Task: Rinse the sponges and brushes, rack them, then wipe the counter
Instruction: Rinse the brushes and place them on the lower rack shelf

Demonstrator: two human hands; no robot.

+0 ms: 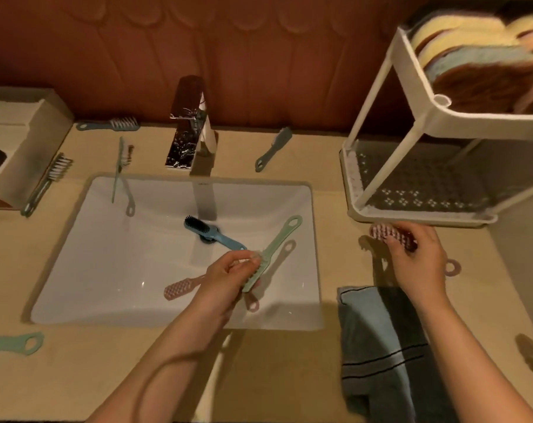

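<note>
Head view: the left hand (pixel 225 279) is held over the right part of the white sink (pixel 106 270), with its fingers and thumb curled round the bristle end of a pale green brush (pixel 274 251); the ringed handle is pointed up and to the right, away from the person. The right hand (pixel 417 257) is held above the counter (pixel 314 154) to the right of the sink, and a pink brush (pixel 381 232) is gripped in its curled fingers, the bristled head being just in front of the lower tray of the white rack (pixel 411 117). Sponges (pixel 472 56) are stacked on edge in the rack's upper tier. In the sink, a blue brush (pixel 213 235) with dark bristles is laid across the drain below the chrome faucet (pixel 189 132), and a second pink brush (pixel 179 286) is laid on the basin floor, partly covered by the left hand. A slim green brush (pixel 118 169) is propped over the sink's far left rim. Teal brushes are laid on the counter behind the sink, one left of the faucet (pixel 109 125) and one right of it (pixel 272 149). A grey-blue striped towel (pixel 375 331) is draped over the counter's near edge, between the two forearms.
</note>
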